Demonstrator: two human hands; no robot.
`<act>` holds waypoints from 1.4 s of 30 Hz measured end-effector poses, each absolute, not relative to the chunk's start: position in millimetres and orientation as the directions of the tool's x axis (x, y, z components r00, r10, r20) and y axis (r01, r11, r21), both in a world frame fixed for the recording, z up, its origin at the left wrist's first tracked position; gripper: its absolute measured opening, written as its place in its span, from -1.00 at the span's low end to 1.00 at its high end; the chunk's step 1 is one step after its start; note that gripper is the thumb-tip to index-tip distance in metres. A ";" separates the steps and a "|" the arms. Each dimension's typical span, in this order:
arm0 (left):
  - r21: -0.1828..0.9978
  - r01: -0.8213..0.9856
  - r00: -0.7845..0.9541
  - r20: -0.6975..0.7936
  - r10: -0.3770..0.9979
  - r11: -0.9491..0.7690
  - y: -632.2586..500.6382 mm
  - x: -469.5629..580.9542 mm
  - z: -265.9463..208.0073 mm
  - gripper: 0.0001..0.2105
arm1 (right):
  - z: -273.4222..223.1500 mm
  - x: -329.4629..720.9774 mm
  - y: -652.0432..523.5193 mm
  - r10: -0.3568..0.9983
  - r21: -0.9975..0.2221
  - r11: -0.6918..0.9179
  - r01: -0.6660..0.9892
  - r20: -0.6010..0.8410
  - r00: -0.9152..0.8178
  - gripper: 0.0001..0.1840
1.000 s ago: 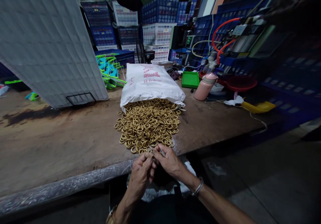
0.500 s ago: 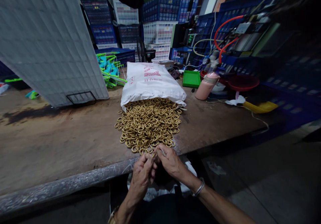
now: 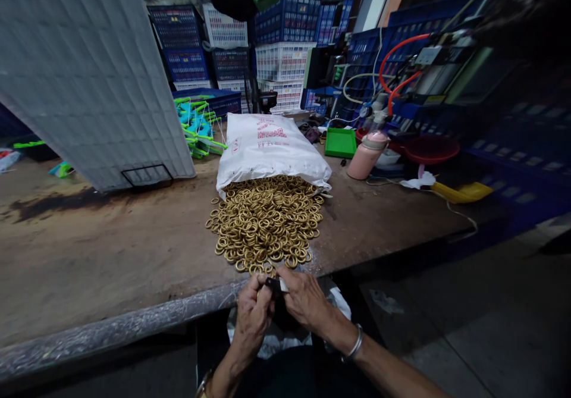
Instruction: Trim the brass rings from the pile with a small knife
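Note:
At the table's front edge my left hand [image 3: 253,310] is closed in a pinch, with a gold-coloured ring mostly hidden by its fingers. Close against it, my right hand [image 3: 307,304] is closed on a small dark, flat tool [image 3: 273,284] with a whitish part at the thumb; I cannot tell its exact kind. The tool's dark end meets the left fingertips. Just beyond both hands lies a heap of gold-coloured rings [image 3: 265,222], spilling from the mouth of a white woven sack [image 3: 272,154] with red print.
A grey ribbed panel [image 3: 93,82] stands on the left of the table [image 3: 111,255]. Green and blue plastic pieces [image 3: 198,127] lie behind it. To the right are a green tray [image 3: 340,143], a pink bottle [image 3: 368,155] and a red bowl [image 3: 430,148]. Stacked crates [image 3: 285,59] fill the back.
My right hand has turned and shifted slightly down, so the tool's dark end now shows across my left fingertips. The ring, visible between the hands before, is now mostly covered.

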State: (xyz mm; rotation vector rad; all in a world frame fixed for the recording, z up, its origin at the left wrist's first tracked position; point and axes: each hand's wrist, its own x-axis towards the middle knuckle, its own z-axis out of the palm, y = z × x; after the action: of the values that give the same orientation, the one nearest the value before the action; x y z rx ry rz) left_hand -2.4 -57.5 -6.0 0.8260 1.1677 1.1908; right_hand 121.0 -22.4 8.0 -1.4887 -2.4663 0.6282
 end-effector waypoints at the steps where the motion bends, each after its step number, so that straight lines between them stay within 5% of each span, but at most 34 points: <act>1: 0.947 -0.245 -0.035 -0.224 0.974 0.209 -58.1 -2.3 -7.2 -0.68 | 8.9 120.9 -22.4 0.880 -0.451 0.401 0.798 -0.053 -0.472 -0.70; 14: 0.978 -0.174 0.009 -0.114 0.993 0.114 -67.7 -10.3 -14.7 -0.72 | 5.9 123.4 -19.3 0.795 -0.618 0.436 0.654 -0.075 -0.601 -0.68; 20: 0.938 -0.270 0.122 -0.190 0.974 0.217 -94.4 -10.5 -2.4 -0.69 | 3.0 124.4 -19.1 0.874 -0.452 0.368 0.813 -0.132 -0.469 -0.64; 25: 0.781 -0.461 0.136 -0.408 0.903 0.422 -97.1 -18.9 -2.2 -0.64 | -4.7 112.3 -16.9 0.905 -0.397 0.391 0.830 0.001 -0.426 -0.69; 32: 0.608 -0.683 0.082 -0.486 0.870 0.404 -88.7 -29.5 -0.8 -0.72 | -34.5 105.8 -11.3 0.922 -0.319 0.378 0.869 0.041 -0.386 -0.70; 38: 0.444 -0.791 0.144 -0.533 0.834 0.421 -78.9 -31.3 -15.1 -0.77 | -25.9 108.1 -7.6 0.920 -0.408 0.379 0.830 0.075 -0.384 -0.76; 42: 0.562 -0.731 0.100 -0.474 0.875 0.388 -69.6 -27.3 -9.1 -0.78 | -11.4 110.5 -1.7 0.933 -0.589 0.313 0.745 0.043 -0.358 -0.85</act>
State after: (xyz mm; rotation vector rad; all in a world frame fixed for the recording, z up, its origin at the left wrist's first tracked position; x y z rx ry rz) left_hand -27.3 -69.6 -9.1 0.2030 0.8577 1.1987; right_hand 110.5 -1.7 -11.4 -1.4953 -2.2091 0.6848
